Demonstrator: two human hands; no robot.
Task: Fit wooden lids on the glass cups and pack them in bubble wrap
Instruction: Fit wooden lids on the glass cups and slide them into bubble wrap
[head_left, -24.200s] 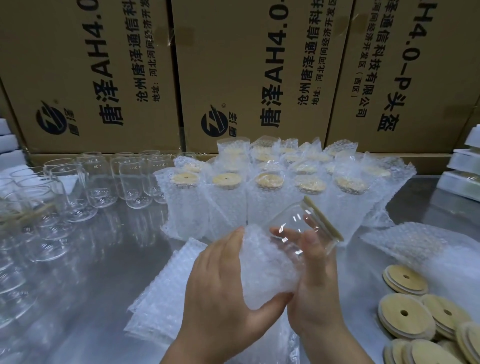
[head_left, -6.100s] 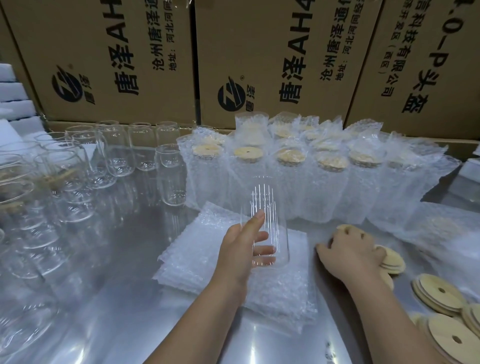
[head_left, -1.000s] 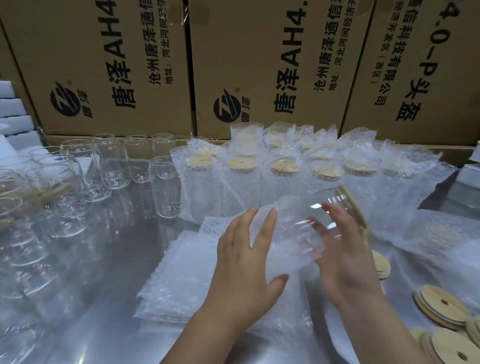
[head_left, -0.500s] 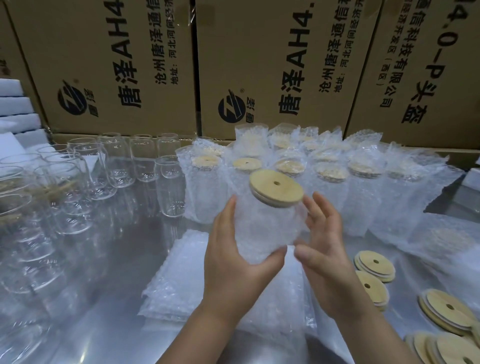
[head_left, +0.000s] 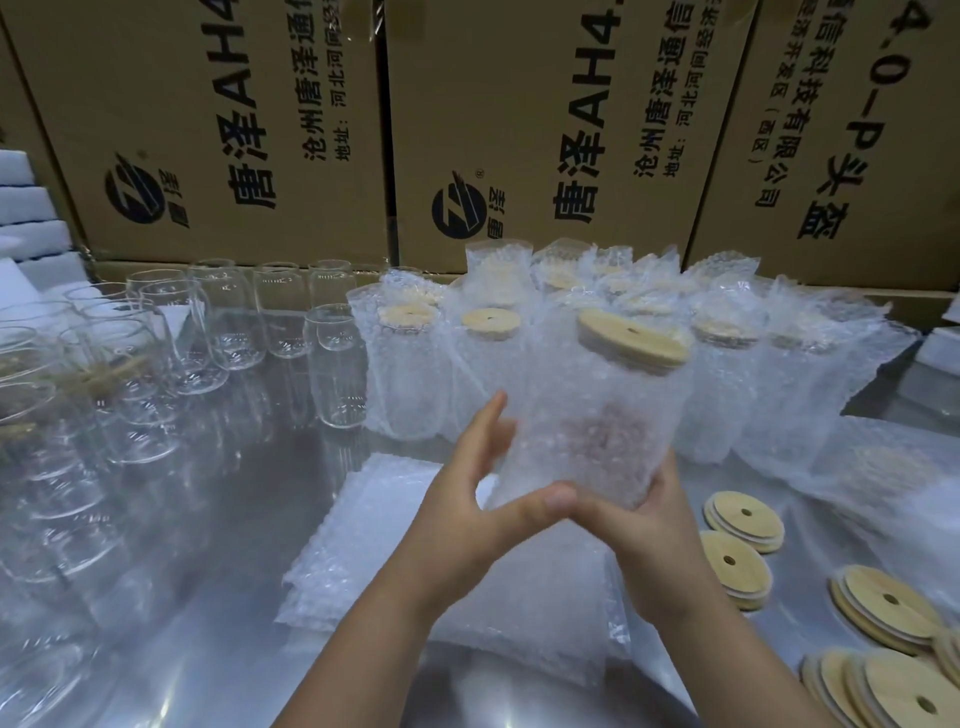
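Note:
A glass cup in a bubble wrap bag is held upright above the metal table, its round wooden lid tilted at the top. My left hand holds the bag's lower left side, thumb under its base. My right hand grips the base from the right, fingers behind the bag. Bare glass cups stand at the left. Wrapped, lidded cups stand in rows behind. A stack of flat bubble wrap bags lies under my hands. Loose wooden lids lie at the right.
Large printed cardboard boxes wall off the back of the table. White foam pieces are stacked at the far left. More bubble wrap lies at the right, near more lids.
The wrapped cup went from lying tilted to upright and has moved up and away from me. My hands have slid down to its base, thumbs meeting underneath.

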